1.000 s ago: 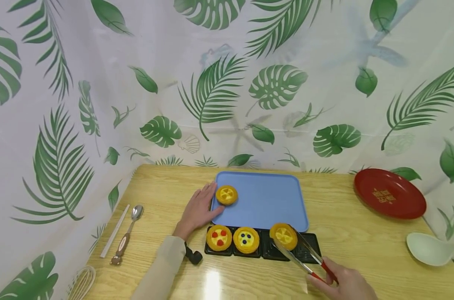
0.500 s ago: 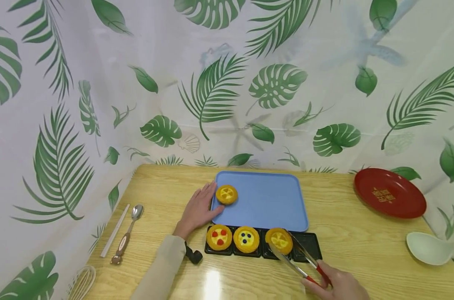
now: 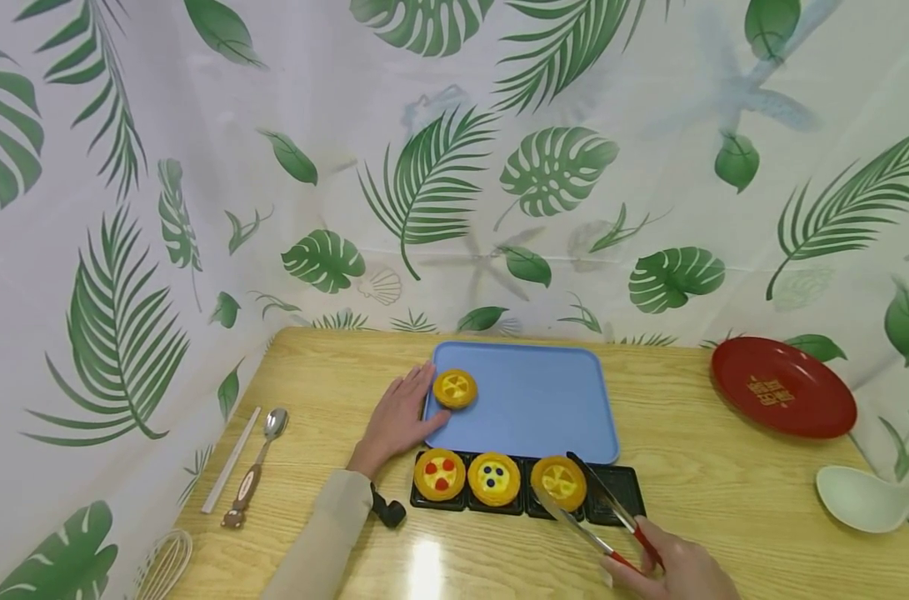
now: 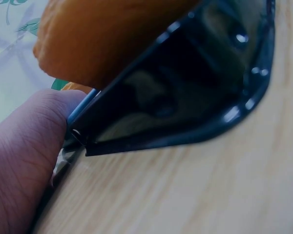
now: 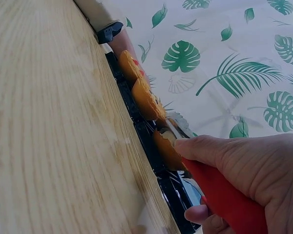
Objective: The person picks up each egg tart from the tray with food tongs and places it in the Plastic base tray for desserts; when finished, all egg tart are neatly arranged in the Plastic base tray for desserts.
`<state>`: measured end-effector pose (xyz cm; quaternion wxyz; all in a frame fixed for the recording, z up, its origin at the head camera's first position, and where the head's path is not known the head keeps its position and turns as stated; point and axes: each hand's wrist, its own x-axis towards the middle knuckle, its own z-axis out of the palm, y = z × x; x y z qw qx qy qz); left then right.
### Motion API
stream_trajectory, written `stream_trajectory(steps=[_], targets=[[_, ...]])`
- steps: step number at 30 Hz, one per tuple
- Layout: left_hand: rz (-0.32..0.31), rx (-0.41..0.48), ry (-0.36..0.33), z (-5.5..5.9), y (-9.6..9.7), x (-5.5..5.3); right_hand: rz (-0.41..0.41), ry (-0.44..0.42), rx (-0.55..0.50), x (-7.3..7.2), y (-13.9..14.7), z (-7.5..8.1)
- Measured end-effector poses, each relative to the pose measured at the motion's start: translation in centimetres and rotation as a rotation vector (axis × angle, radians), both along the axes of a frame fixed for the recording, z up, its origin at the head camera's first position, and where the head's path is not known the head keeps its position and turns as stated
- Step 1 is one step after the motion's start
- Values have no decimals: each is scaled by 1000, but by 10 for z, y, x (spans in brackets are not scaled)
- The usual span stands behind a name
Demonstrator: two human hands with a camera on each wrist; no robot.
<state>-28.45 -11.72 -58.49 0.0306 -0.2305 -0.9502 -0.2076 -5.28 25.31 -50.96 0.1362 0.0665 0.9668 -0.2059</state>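
Observation:
My left hand [image 3: 397, 417] lies at the left edge of the blue tray [image 3: 536, 400], fingers straight and thumb across the rim. Near that thumb, a tart [image 3: 454, 389] with a plain yellow top sits on the tray. My right hand [image 3: 677, 562] grips metal tongs [image 3: 607, 492] by their red handles. The tong arms stand either side of a yellow-topped tart [image 3: 558, 482] in the third compartment of a black plastic holder [image 3: 615, 492]. A tart with red dots [image 3: 439, 475] and one with dark blue dots [image 3: 494, 479] fill the two compartments to its left. The rightmost compartment is bare.
On the left lie a white stick [image 3: 231, 461], a spoon with a brown handle [image 3: 247, 483] and a whisk [image 3: 164, 567]. A red oval plate [image 3: 784, 387] rests at the back right, with a pale ladle [image 3: 859, 498] in front of it. A leaf-patterned curtain [image 3: 454, 167] stands behind the table.
The tongs carried the yellow-topped tart left and down into the third compartment. Their arms have since spread slightly around it. My left hand has stayed at the tray's edge.

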Motion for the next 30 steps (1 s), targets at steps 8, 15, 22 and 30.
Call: stream_trajectory(steps=[8,15,22,30], targets=[[5,-11,-10,1,0,0,-13,8,-21,-1,0,2],[4,-25,-5,-2,0,-1,4,69,-37,0,0,3],[8,-27,-9,-5,-1,-3,44,171,-72,-1,-3,8],[6,-27,-23,-4,-1,-2,54,234,-64,-21,-9,26]])
